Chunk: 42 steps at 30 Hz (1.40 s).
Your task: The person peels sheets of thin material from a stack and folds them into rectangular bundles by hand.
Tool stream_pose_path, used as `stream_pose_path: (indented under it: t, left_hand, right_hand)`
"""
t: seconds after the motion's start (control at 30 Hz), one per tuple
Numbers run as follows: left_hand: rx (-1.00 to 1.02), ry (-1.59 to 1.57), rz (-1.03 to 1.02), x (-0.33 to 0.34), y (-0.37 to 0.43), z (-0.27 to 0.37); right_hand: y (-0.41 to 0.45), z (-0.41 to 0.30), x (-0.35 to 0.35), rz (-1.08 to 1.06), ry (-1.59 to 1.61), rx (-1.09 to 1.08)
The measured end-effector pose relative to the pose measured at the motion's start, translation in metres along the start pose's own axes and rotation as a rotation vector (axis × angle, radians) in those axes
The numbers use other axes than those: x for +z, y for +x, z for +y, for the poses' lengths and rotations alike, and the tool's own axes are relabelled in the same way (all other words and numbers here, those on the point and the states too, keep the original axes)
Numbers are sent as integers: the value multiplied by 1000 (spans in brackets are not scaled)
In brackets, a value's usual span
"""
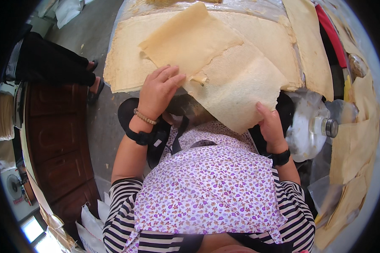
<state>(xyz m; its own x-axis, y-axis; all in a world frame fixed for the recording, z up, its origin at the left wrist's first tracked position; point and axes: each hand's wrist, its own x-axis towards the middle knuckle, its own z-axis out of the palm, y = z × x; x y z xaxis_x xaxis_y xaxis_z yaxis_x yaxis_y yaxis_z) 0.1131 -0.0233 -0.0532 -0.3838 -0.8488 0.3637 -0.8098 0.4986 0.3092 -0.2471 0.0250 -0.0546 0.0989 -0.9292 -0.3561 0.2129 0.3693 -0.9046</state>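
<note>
A pale beige, thin fibrous sheet [237, 82] slants from the table down towards my lap. My right hand [269, 125] pinches its lower right corner between thumb and fingers. A darker tan piece [193, 38] lies over the sheet's upper left part, its ragged edge running across it. My left hand [164, 85] is at the lower left edge of that piece, fingertips touching it; whether they grip it cannot be told. Just right of those fingertips lies a small rolled scrap [200, 80]. Beneath is a stack of similar large sheets [126, 53] with rough edges.
A long sheet [313, 47] hangs over the table's right side. On the right stand a glass jar with a metal lid [323, 123], clear plastic bags and more sheets [348, 151]. A dark wooden cabinet [57, 132] and a standing person in black trousers [50, 60] are to the left.
</note>
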Motion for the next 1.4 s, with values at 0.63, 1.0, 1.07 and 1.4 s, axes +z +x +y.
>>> stream_pose_path:
  t: [0.63,1.0,1.07,1.4]
  left_hand:
    - [57,-316,73,-14,24,31]
    - [110,-47,-69,0,16,39]
    - [88,-29,-110,2,14,45]
    - [-53,438,150,57,3,65]
  right_hand:
    - [7,9,11,1,282,5]
    - [7,13,10,-23,253,6]
    - [7,13,12,-22,259,13]
    - [2,2,11,-132,311,46]
